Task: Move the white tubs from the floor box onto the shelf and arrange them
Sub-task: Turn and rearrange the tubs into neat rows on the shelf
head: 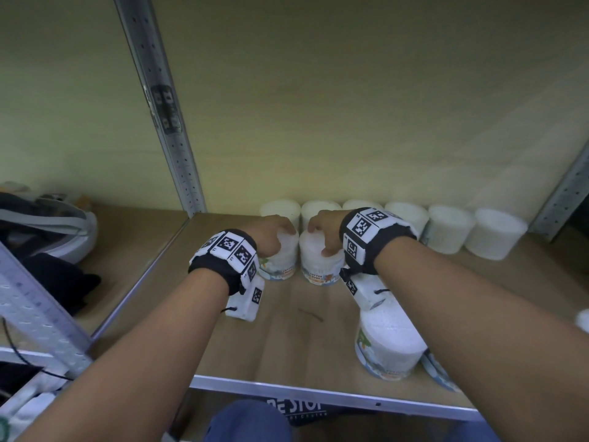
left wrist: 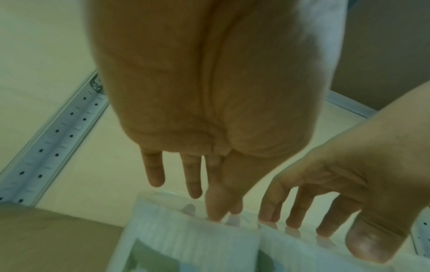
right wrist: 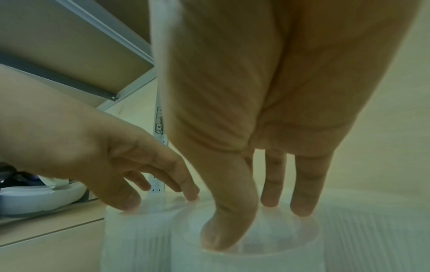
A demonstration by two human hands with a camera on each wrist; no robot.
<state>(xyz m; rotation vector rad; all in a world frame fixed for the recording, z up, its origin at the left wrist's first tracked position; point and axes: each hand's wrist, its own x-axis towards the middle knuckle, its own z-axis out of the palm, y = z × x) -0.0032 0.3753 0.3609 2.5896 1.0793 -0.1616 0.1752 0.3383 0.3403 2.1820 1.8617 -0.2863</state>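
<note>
Two white tubs with printed labels stand side by side on the wooden shelf. My left hand rests its fingertips on the lid of the left tub. My right hand presses fingertips and thumb onto the lid of the right tub. In the left wrist view, the left hand has straight fingers reaching down to the left tub. In the right wrist view, the right hand touches the right tub's lid. A row of several tubs lines the back wall.
Another tub stands near the shelf's front edge under my right forearm. A perforated metal post bounds the shelf on the left. Beyond it lie a grey bag and a dark item. A thin brown strand lies mid-shelf.
</note>
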